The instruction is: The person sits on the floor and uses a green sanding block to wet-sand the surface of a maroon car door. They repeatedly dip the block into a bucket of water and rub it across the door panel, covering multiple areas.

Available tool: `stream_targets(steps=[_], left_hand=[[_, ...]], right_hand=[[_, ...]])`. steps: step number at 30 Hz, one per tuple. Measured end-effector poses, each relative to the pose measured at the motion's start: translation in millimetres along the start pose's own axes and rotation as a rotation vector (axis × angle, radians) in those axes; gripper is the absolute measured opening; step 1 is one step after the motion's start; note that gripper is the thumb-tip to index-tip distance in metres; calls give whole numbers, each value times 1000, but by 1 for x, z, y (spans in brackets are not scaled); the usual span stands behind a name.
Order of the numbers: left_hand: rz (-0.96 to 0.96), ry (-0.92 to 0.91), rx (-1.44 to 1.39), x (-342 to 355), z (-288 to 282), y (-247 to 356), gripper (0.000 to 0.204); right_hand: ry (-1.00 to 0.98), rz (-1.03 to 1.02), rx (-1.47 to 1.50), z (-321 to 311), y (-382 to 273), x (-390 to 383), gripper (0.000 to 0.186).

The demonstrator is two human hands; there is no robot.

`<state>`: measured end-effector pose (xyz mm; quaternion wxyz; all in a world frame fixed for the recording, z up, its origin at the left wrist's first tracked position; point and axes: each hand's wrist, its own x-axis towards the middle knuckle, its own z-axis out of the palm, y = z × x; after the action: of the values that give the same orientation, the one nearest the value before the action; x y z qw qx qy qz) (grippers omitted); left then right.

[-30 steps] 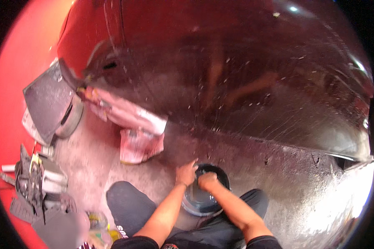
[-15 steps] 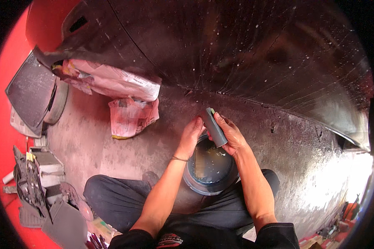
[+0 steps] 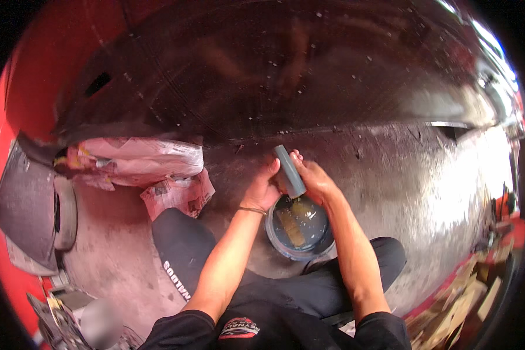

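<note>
Both hands grip a grey oblong block, which looks like a sanding block wrapped in sandpaper (image 3: 290,172), tilted above the bucket. My left hand (image 3: 263,188) closes on its left side, thumb up along the edge. Against the right side presses my right hand (image 3: 317,179), its fingertips showing at the top and the rest partly hidden. Below them stands a dark round bucket (image 3: 300,254) with water and pale flecks in it. A brownish flat strip (image 3: 290,228) shows in the bucket, under or at the water's surface.
A large dark glossy car body panel (image 3: 262,70) with white specks spans the far side. Newspaper-covered parts (image 3: 151,160) lie beneath its left end. Grey panels (image 3: 29,204) lean against the red wall at left. Wood pieces (image 3: 455,306) lie at lower right.
The view has tilted up and shifted, so the dark panel fills more of the top. My left knee has risen. Both hands still hold the block, its lower end now turned slightly left.
</note>
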<state>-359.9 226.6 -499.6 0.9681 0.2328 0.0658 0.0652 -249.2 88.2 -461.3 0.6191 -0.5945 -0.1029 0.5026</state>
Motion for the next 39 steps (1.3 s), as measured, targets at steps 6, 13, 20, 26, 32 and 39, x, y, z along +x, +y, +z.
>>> stream_targets(steps=[6,13,20,26,32,39], left_hand=[[-320,161,597,-3,-3,-23,37],[-240,-347,2173,-8,-17,-148,39],[-192,-338,2469,2,-63,-191,38],[176,-430,2256,-9,48,-47,34],[1027,-389,2341,-17,233,190,33],[1758,-127,2753,-33,322,360,39]], right_hand=[[628,48,-954,-93,33,-15,45],[857,15,-1139,-95,114,-56,41],[887,-17,-1136,-78,107,-50,46],[815,-42,-1000,-103,83,-4,55],[778,207,-1110,-92,109,39,65],[847,197,-1051,-84,99,26,68]])
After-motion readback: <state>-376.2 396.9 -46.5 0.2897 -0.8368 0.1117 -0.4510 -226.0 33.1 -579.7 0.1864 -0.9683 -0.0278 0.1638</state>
